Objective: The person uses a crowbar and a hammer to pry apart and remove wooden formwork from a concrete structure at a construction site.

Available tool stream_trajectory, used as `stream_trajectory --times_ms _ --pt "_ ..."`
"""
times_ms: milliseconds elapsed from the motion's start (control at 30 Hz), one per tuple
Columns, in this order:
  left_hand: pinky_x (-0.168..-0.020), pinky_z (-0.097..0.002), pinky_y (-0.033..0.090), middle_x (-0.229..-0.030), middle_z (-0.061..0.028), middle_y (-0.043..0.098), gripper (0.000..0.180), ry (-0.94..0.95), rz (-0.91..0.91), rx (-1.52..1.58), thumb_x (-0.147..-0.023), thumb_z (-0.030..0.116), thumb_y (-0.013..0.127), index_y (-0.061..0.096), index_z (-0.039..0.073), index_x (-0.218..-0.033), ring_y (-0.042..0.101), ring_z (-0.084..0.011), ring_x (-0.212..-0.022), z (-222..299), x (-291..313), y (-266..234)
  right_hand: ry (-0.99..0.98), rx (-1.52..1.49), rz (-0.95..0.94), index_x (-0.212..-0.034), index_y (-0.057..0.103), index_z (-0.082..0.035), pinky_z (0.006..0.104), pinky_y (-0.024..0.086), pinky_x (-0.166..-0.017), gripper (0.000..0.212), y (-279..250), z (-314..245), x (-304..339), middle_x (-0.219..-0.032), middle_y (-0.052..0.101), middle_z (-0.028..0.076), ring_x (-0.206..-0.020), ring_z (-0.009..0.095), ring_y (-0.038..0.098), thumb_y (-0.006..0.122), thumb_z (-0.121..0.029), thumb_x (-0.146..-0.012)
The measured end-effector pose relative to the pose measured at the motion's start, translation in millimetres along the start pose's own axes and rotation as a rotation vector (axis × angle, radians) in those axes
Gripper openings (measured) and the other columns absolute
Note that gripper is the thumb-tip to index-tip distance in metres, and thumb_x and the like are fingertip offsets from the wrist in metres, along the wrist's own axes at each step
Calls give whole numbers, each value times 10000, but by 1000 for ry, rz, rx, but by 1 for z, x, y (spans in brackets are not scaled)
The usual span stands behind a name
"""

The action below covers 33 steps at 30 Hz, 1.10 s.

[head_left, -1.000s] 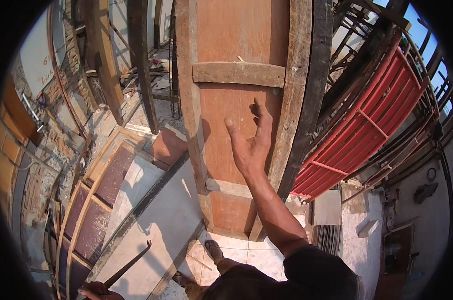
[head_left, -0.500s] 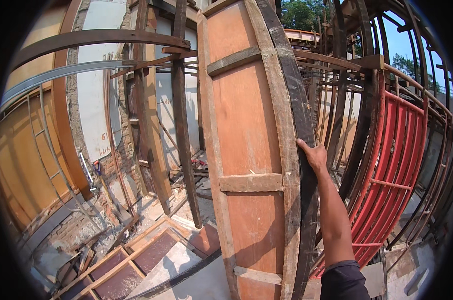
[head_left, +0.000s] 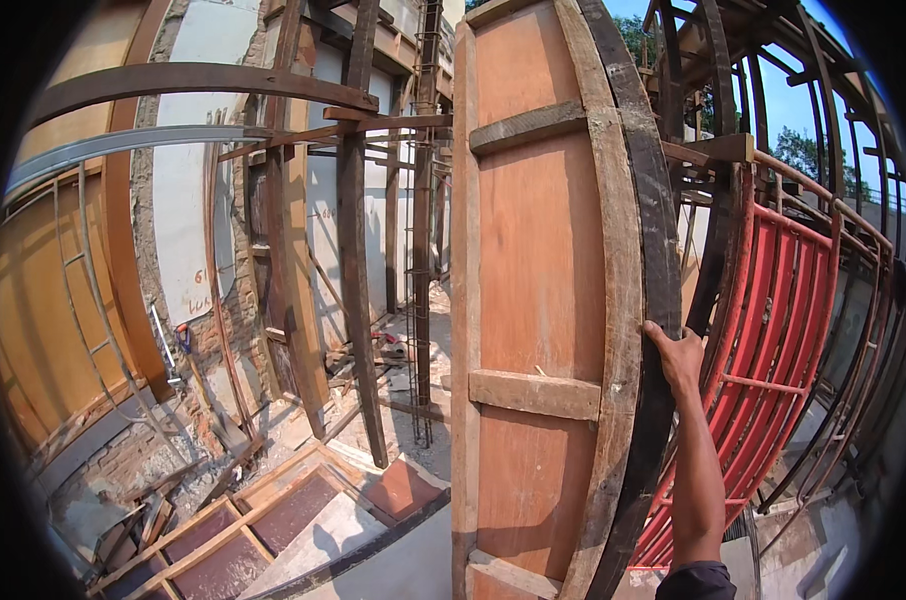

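A tall plywood panel (head_left: 533, 280) framed with rough wooden battens stands upright in front of me, slightly right of centre. A dark timber (head_left: 655, 270) runs close along its right edge. My right hand (head_left: 679, 352) grips this dark timber at about mid-height. Its thumb points left over the near face, and the other fingers are mostly hidden behind the edge. Whether the timber is fixed to the panel, I cannot tell. My left hand is not in view.
A red metal slatted frame (head_left: 773, 310) stands right of my arm. To the left are a dark upright post (head_left: 353, 240) and a horizontal beam (head_left: 203, 78). A wooden formwork frame (head_left: 238, 525) lies low at left; a shovel (head_left: 195, 370) leans by the broken brick wall.
The panel and dark timber have shifted right, with my right hand still gripping. A rebar column and more of the rubble-strewn floor now show left of the panel.
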<state>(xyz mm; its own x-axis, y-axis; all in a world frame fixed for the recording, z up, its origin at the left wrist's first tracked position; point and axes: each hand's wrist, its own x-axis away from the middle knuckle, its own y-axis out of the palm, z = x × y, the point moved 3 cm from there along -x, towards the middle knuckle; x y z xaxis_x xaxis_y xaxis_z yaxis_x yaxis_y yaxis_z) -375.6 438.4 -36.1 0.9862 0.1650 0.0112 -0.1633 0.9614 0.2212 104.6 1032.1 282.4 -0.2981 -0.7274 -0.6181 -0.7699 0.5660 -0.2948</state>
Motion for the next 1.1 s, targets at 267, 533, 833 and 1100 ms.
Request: stream_trajectory --times_ms 267,533,833,1100 --pt "-536 -317 413 -756 -37 551 297 78 -156 -263 -1011 274 570 604 -21 -1003 486 -139 -634 -5 23 35 13 47 160 -1147 646 82 381 478 -922 821 -120 98 -6 -1118 686 167 -1008 257 649 772 -624 -748" --pt "-655 -399 481 -852 -148 668 509 175 -101 -389 -987 413 578 656 -89 -1016 580 -232 -725 -18 4 46 1 -60 146 -1337 537 60 385 370 -1071 805 -203 249 -50 -1297 605 174 -1214 268 551 675 -585 -876" --pt "-673 -431 486 -864 -150 661 400 435 -209 -388 -993 306 616 636 -64 -1143 569 -248 -733 -27 8 45 238 388 491 -1467 442 -93 467 384 -1062 936 -222 212 6 -1347 565 255 -1281 419 514 483 -793 -848" --pt "-406 -240 180 -580 74 325 387 34 -275 98 -997 361 605 393 174 -732 265 -30 -449 5 58 65 438 695 611 -1463 327 -18 557 359 -1057 1042 -236 257 19 -1399 409 341 -1308 478 420 541 -793 -801"
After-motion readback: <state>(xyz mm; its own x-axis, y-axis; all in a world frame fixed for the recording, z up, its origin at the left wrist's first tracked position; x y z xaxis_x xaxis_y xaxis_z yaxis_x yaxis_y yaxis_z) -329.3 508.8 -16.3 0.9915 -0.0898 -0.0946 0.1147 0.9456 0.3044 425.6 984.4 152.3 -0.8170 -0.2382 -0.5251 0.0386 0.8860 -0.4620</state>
